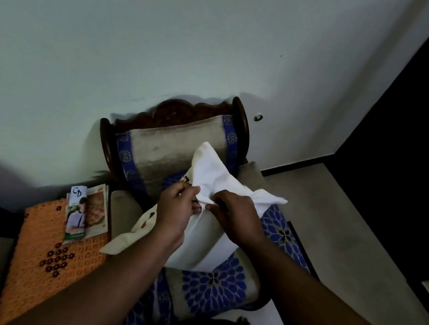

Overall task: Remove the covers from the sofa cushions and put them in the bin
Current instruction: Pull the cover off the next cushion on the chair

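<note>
A carved dark-wood chair (176, 113) with beige and blue flower-patterned upholstery stands against the pale wall (144, 28). On its seat lies a white cushion (213, 178), soft and rumpled, partly inside a cream cover (141, 223) with small coloured motifs. The left hand (176, 209) pinches the cover's edge; the right hand (236, 215) grips the white cushion fabric, apparently at the opening, though the light is dim. Beside the chair, a bench under an orange woven cloth (51, 255) carries magazines (87, 213).
</note>
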Available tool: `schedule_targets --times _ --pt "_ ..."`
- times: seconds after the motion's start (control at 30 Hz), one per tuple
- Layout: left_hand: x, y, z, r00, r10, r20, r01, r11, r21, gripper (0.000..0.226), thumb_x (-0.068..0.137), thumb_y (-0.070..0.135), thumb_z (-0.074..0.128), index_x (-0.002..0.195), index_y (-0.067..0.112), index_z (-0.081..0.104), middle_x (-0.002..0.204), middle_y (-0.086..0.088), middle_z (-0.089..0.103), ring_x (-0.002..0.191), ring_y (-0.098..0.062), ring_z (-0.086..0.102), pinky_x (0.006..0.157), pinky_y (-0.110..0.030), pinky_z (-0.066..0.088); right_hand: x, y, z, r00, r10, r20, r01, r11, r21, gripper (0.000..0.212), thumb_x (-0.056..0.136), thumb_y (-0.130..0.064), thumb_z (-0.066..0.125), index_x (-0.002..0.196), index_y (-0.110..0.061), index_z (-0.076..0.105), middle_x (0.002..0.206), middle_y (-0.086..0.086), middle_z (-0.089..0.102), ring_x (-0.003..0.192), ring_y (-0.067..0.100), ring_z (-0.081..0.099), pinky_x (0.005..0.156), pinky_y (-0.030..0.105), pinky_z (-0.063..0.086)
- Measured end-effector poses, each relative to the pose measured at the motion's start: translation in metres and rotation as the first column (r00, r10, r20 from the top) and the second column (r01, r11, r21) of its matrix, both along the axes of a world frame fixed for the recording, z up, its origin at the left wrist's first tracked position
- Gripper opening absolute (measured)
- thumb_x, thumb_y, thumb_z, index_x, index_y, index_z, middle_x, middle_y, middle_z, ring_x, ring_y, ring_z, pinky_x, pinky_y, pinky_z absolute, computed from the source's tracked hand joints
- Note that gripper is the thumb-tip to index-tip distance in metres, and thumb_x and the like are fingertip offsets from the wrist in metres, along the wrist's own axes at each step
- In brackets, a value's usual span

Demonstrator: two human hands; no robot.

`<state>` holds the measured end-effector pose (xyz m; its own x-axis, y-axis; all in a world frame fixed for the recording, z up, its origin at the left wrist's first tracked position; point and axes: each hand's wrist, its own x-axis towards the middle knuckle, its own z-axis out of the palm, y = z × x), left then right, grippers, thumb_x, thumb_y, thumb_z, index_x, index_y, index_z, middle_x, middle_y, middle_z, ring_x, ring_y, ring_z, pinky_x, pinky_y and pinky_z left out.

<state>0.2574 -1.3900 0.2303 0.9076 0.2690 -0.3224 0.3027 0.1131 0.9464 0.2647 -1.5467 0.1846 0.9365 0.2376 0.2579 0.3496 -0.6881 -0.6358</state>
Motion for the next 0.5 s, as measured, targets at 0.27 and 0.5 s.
schedule_targets --times 0.27,0.5 --pt "0.025 0.043 -0.008 0.933 -0.354 -0.063 0.359 0.924 0.130 0.059 0.090 0.070 0.048 0.134 0.030 0.054 0.122 0.004 0.064 0.110 -0.014 0.062 0.094 -0.038 0.051 -0.013 -0.002 0.019 0.886 -0.013 0.464 0.037 0.998 -0.041 0.021 0.094 -0.031 0.067 0.082 -0.015 0.064 0.084 0.002 0.063 0.074 0.022 0.060 0.054 0.032 0.043" --pt "0.023 0.014 -0.014 0.897 -0.436 -0.074 0.436 0.844 0.312 0.037 0.099 0.046 0.056 0.094 0.013 0.071 0.078 -0.005 0.073 0.064 -0.017 0.068 0.064 -0.037 0.054 -0.034 -0.021 0.009 0.987 -0.100 0.128 0.103 0.995 -0.017 0.016 0.092 -0.038 0.063 0.093 -0.023 0.059 0.096 -0.005 0.055 0.083 0.016 0.057 0.061 0.035 0.048"
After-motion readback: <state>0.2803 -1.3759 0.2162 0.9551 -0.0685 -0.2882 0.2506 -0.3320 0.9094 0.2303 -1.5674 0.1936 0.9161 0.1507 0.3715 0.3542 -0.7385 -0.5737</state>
